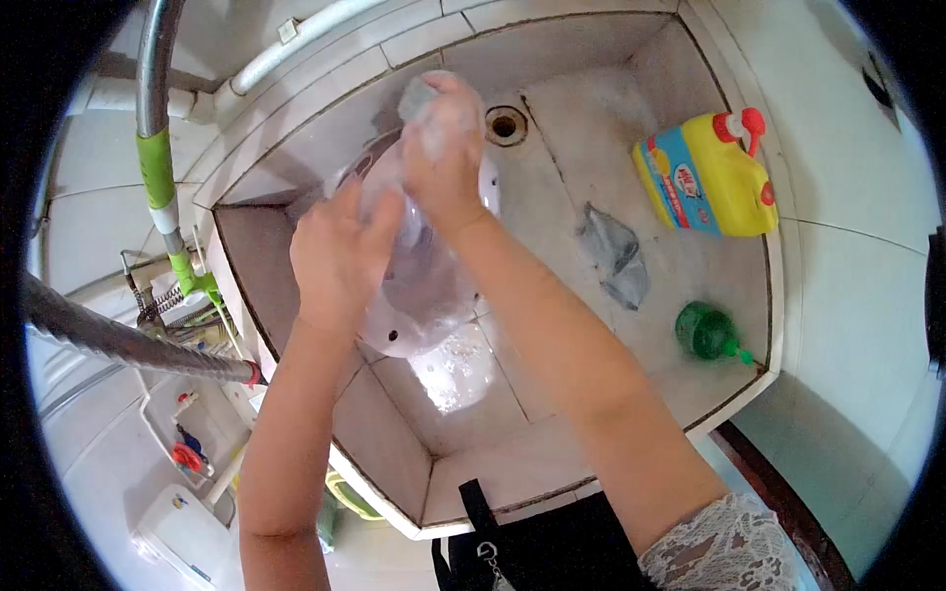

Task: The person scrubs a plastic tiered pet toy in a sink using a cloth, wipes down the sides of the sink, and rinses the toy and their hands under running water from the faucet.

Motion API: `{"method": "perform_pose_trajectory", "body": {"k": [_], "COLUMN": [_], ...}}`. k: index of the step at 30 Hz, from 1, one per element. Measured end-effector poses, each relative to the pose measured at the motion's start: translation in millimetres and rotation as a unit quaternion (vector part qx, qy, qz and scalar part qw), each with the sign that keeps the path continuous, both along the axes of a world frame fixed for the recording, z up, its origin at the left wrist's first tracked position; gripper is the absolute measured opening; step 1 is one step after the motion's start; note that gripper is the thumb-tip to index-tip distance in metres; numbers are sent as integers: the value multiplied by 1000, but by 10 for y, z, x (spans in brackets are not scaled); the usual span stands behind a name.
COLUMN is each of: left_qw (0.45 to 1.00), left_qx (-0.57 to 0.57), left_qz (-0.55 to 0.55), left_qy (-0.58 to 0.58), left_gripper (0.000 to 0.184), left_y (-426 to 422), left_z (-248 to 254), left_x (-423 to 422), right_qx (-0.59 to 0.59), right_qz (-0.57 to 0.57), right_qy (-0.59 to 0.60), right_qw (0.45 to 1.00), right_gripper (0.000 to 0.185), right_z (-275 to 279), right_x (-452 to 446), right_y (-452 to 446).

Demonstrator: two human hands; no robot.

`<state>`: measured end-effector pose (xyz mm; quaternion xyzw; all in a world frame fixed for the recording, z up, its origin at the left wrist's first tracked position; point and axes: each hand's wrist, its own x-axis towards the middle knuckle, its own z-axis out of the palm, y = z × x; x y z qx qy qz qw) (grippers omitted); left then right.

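A pale pinkish plastic basin (419, 310), wet and glossy, stands in the tiled sink (498, 394) under both hands. My right hand (448, 153), covered with suds, is closed on a soapy grey cloth (418, 100) above the basin's far rim; most of the cloth is hidden by the fingers. Over the basin's left side is my left hand (345, 241), its fingers apart and nothing visible in it. A wet grey sock-like cloth (613, 256) lies crumpled on the sink floor to the right.
A yellow detergent jug (709, 177) with a red cap lies along the sink's right side, above a green bottle (708, 331). The drain hole (506, 126) is near the far wall. Mop poles (155, 158) lean at the left.
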<state>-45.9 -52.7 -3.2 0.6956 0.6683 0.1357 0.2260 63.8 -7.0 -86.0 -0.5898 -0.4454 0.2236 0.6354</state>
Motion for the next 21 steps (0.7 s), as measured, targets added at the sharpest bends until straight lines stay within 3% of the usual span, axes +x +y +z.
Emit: {"method": "perform_pose_trajectory", "body": {"k": [1, 4, 7, 10, 12, 13, 14, 15, 16, 17, 19, 20, 21], "left_qw": [1000, 995, 998, 996, 994, 993, 992, 991, 989, 986, 989, 989, 988], "left_qx": [15, 74, 52, 63, 88, 95, 103, 121, 139, 153, 146, 142, 148], "left_qz": [-10, -20, -25, -40, -46, -46, -47, -51, -55, -59, -24, -7, -14], "left_qy": [24, 69, 37, 45, 54, 52, 52, 33, 15, -4, -31, -46, -50], "left_gripper": [35, 35, 34, 33, 33, 33, 33, 31, 29, 27, 24, 23, 21], "left_y": [-2, -39, -112, -230, -296, -343, -383, -435, -497, -557, -650, -672, -690], "left_z": [-21, -63, -100, -132, -171, -189, -188, -173, -166, -182, -241, -291, -380], "left_x": [-10, -32, -118, -201, -222, -243, -260, -282, -309, -323, -338, -338, -370], "right_qx": [-58, -149, 9, 100, 15, -183, -342, -338, -335, -318, -290, -193, -54], "right_qz": [25, 151, 225, 167, 58, 58, -21, -70, -119, -66, 27, 120, 143], "right_qy": [59, -55, -238, -229, -141, 104, 350, 348, 345, 353, 368, 141, -81], "right_qw": [996, 976, 945, 954, 988, 976, 872, 872, 869, 877, 883, 964, 985], "right_gripper": [15, 11, 13, 13, 20, 26, 31, 28, 24, 24, 23, 21, 19], "right_z": [21, 196, 518, 220, -5, -360, -713, -1117, -1041, -989, -30, -26, -22], "right_x": [60, 135, -187, -89, 67, 174, 280, 357, 390, 375, 351, 188, 25], "right_y": [99, -6, -304, -297, -277, -292, -307, -390, -408, -439, -543, -537, -534]}}
